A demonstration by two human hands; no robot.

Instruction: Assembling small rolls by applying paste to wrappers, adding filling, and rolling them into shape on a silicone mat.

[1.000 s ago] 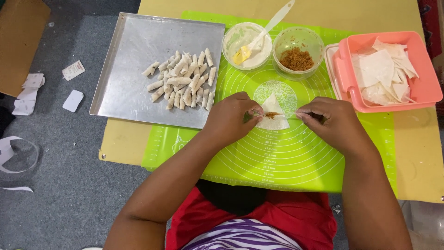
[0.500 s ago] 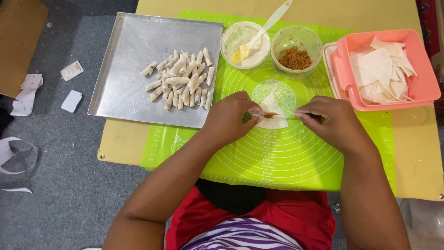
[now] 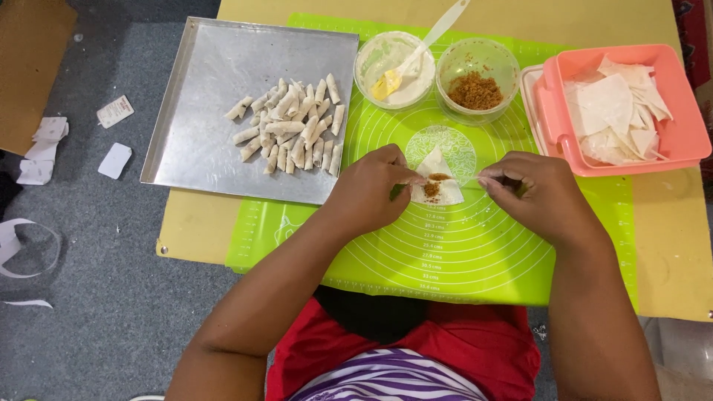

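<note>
Wrapper: one white triangular pastry sheet, flat on the green silicone mat, apex pointing away from the person, two small dabs of brown filling near its middle.

Left hand: resting on the mat at the wrapper's left edge; fingers curled and pinched closed on that edge, thumb tip touching the sheet.

Right hand: on the mat just right of the wrapper; fingers bent and drawn together at the sheet's right corner. Whether they actually grip the corner cannot be told.

Mat: covers most of the yellow counter, printed with concentric rings.

Metal tray: left of the hands, overlapping the counter's left edge; holds a cluster of small rolled pastries toward its right side, close to the left hand.

Clear bowl: beyond the wrapper, containing pale paste and a spatula with yellow blade and white handle.

Second clear bowl: just beside the first, holding brown crumbly filling.

Pink container: far right, lid open, stacked with cut white wrappers; near the right hand.

Floor: grey carpet, scattered white paper scraps.
</note>
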